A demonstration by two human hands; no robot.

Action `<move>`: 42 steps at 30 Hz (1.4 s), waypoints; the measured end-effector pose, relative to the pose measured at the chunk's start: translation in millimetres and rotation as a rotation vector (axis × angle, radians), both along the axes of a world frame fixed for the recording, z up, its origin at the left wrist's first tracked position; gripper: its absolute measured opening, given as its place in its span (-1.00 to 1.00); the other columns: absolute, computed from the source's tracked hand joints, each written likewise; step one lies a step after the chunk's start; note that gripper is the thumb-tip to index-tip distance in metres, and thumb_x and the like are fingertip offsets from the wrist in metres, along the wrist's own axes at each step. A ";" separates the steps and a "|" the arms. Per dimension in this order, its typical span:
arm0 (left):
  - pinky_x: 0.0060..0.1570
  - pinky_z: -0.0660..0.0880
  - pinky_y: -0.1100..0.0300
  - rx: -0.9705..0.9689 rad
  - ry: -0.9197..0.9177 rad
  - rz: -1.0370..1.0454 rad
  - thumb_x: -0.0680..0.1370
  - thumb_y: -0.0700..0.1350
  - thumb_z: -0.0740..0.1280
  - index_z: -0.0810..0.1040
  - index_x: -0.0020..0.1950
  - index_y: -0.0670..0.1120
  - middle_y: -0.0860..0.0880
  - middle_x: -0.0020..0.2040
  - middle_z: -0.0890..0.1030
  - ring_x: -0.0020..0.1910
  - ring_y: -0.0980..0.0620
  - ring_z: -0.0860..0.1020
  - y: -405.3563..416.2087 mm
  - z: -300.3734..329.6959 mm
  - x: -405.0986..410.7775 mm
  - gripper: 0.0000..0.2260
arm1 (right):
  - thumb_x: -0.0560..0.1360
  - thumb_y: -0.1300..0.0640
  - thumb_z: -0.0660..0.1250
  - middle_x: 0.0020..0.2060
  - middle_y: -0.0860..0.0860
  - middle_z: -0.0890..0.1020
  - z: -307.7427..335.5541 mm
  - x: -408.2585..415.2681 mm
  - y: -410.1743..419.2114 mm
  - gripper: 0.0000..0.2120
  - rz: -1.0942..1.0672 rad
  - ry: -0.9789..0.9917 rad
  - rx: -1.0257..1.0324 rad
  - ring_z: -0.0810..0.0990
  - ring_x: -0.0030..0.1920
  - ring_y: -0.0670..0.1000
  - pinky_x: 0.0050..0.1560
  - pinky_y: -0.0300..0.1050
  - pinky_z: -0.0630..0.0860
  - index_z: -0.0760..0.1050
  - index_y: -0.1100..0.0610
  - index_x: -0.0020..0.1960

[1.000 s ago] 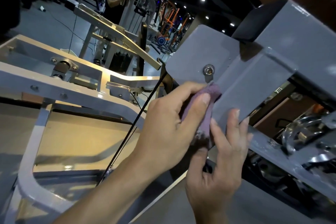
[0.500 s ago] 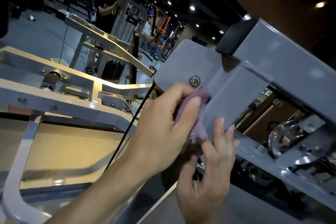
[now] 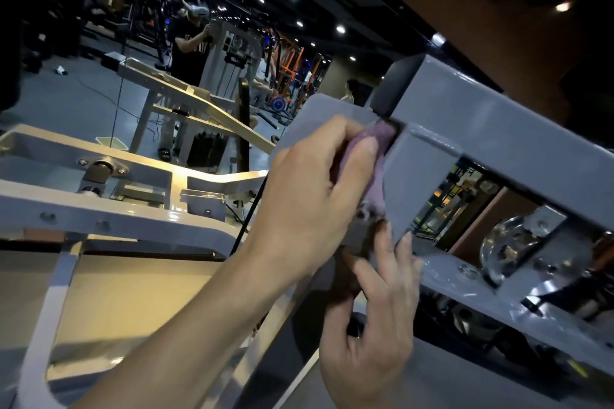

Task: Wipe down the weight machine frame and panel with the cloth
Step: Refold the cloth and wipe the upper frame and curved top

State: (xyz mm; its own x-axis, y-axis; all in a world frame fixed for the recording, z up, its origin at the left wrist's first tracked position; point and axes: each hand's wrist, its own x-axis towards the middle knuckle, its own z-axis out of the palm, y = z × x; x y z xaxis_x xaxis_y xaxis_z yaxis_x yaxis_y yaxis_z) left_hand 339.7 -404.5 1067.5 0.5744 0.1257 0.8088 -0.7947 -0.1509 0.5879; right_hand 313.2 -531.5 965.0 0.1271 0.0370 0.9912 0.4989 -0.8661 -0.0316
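Left hand (image 3: 309, 196) has the purple cloth (image 3: 377, 169) bunched up under curled fingers and thumb, gripping it and pressing it onto the grey panel (image 3: 319, 116) right of centre in the frame. The cloth sticks out past the fingertips on their right side, its top end tucked into the dark corner where the panel meets the black end cap (image 3: 395, 86) and the grey frame beam (image 3: 518, 143), and its frayed bottom end hangs down along the left edge of the grey bracket (image 3: 415, 176). Right hand (image 3: 375, 325) comes up from the bottom of the frame just below the cloth, fingers mostly straight, tips resting on the bracket's lower edge, not gripping anything, though the thumb side is partly hidden so can't say more there. Edge-wise: the bracket's raised fold is hard up against the cloth on the right, the end cap is right above it, and bare panel surface stays open toward the upper left of the hand. Lower right there's a shiny pulley (image 3: 511, 242) and a bolt (image 3: 466, 272) on the lower rail, near the right fingertips but apart. A black cable (image 3: 249, 212) runs down just left of the left wrist, and the white machine frame (image 3: 109, 209) fills the left of the frame, well apart.
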 end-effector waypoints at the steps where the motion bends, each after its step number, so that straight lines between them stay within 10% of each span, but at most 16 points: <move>1: -0.28 0.51 0.03 -0.003 0.026 -0.032 0.71 -0.01 0.22 0.59 0.06 -0.04 0.07 -0.19 0.64 -0.22 0.05 0.61 0.8 -10.0 -3.4 -0.81 | 0.47 0.30 0.23 0.37 0.17 0.53 -0.1 -0.3 0.3 -0.67 -0.003 -0.002 0.000 0.39 0.52 0.21 0.49 0.33 0.31 0.52 0.10 0.19; 11: -0.30 0.37 0.38 0.030 0.003 0.082 0.72 -0.06 0.20 0.62 0.08 -0.05 0.17 -0.23 0.60 -0.22 0.22 0.56 -2.3 16.7 -1.7 -0.79 | 0.37 0.31 0.20 0.37 0.14 0.53 0.5 0.5 2.5 -0.61 0.015 -0.019 0.006 0.39 0.52 0.19 0.52 0.22 0.28 0.53 0.07 0.14; 18: -0.28 0.55 0.09 0.127 0.051 -0.011 0.72 0.03 0.18 0.61 0.16 0.05 0.11 -0.16 0.65 -0.18 0.08 0.63 13.3 -9.1 -23.3 -0.79 | 0.42 0.31 0.21 0.38 0.14 0.54 1.5 -2.6 0.2 -0.62 0.036 0.001 -0.011 0.41 0.51 0.21 0.52 0.24 0.28 0.54 0.09 0.18; 21: -0.39 0.45 0.36 0.198 0.164 -0.132 0.68 0.02 0.24 0.62 0.10 0.11 0.21 -0.22 0.62 -0.29 0.19 0.60 30.4 -32.4 -32.8 -0.84 | 0.47 0.30 0.24 0.39 0.14 0.53 2.4 -2.8 -2.6 -0.67 0.040 0.007 -0.033 0.39 0.51 0.21 0.53 0.23 0.26 0.54 0.10 0.19; 26: -0.43 0.44 0.44 -0.081 0.157 0.020 0.66 -0.13 0.26 0.62 0.09 0.05 0.19 -0.18 0.65 -0.33 0.25 0.59 55.2 -20.0 -26.6 -0.84 | 0.49 0.28 0.22 0.43 0.15 0.48 4.4 -2.9 -6.0 -0.66 0.051 0.030 -0.074 0.35 0.54 0.20 0.56 0.22 0.22 0.53 0.09 0.23; 33: 0.07 0.52 0.41 0.237 -0.240 0.388 0.65 -0.19 0.33 0.57 0.25 -0.11 0.05 0.11 0.63 0.00 0.18 0.59 57.4 18.3 10.4 -0.82 | 0.48 0.30 0.22 0.42 0.14 0.50 4.6 -1.6 -5.0 -0.66 0.075 0.021 -0.046 0.35 0.54 0.19 0.56 0.20 0.21 0.54 0.09 0.20; 42: 0.01 0.41 0.54 0.259 -0.121 0.382 0.58 -0.18 0.43 0.63 0.17 -0.15 0.06 0.02 0.65 -0.04 0.27 0.52 30.6 -45.5 1.8 -0.82 | 0.49 0.30 0.22 0.48 0.13 0.45 3.5 -6.9 -10.8 -0.64 0.081 0.116 -0.099 0.30 0.57 0.19 0.58 0.19 0.16 0.53 0.09 0.24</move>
